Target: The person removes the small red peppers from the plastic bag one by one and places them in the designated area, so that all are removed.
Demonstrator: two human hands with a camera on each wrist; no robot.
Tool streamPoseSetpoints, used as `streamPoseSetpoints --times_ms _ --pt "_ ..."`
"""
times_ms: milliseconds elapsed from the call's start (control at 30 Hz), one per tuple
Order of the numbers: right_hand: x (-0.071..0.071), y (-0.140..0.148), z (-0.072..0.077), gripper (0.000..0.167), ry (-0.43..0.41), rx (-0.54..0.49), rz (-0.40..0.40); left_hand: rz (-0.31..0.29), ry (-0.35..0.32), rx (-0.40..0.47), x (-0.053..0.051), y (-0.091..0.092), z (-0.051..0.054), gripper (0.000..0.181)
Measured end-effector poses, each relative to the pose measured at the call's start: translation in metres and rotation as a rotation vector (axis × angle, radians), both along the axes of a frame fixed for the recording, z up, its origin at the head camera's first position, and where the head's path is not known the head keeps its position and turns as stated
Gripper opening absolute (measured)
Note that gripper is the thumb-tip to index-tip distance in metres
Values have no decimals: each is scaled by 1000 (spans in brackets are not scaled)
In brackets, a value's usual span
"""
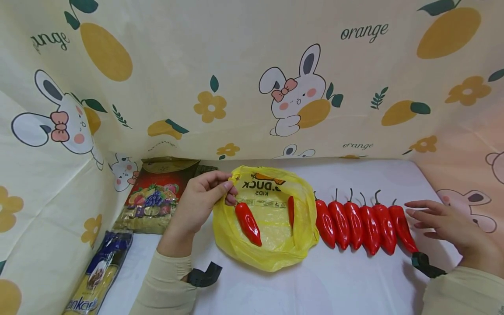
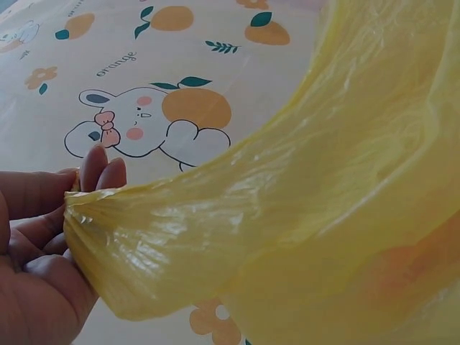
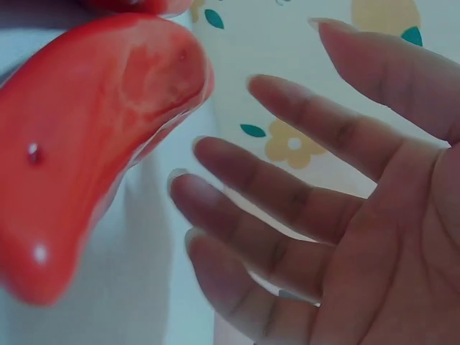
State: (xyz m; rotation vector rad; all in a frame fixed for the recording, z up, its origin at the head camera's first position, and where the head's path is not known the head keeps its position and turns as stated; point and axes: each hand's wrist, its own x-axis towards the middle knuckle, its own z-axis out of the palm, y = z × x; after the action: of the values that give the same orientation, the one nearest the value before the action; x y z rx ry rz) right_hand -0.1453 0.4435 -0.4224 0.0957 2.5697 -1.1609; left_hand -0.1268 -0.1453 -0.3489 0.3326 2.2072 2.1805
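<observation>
A yellow plastic bag (image 1: 252,258) stands with its mouth spread wide on the white surface. Its upper left rim is pinched by my left hand (image 1: 202,197); the left wrist view shows the gathered yellow film (image 2: 144,237) between thumb and fingers. Inside the bag lies a red chili pepper (image 1: 248,224), with part of another red pepper (image 1: 291,211) showing at the right wall. Several red peppers (image 1: 370,227) form a row right of the bag. My right hand (image 1: 449,223) hovers beside the rightmost pepper (image 1: 400,225), fingers spread and holding nothing; the right wrist view shows a gap between them.
At the back left lies a red and gold packet (image 1: 153,197) with fruit pictures. A blue and yellow packet (image 1: 98,275) lies nearer on the left. Patterned cloth (image 1: 236,65) walls the back and both sides. Black straps (image 1: 204,274) hang at both wrists.
</observation>
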Motion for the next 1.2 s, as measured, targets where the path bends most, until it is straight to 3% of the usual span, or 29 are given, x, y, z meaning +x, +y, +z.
streamPoseSetpoints --times_ms 300,533,800,900,1033,1200 --pt "1 -12 11 64 122 43 3 -5 0 5 0 -1 -1 20" --pt "-1 -42 28 55 253 -6 23 -5 3 4 0 -1 -1 20" --pt "3 -87 55 46 414 -130 165 4 2 9 1 0 0 20" --pt "5 -109 62 49 435 -198 217 8 6 6 1 0 -1 20" --pt "9 -142 69 51 374 -256 225 9 7 6 0 -1 -1 20" --pt "9 -177 70 48 379 -339 307 3 12 11 0 -1 0 20"
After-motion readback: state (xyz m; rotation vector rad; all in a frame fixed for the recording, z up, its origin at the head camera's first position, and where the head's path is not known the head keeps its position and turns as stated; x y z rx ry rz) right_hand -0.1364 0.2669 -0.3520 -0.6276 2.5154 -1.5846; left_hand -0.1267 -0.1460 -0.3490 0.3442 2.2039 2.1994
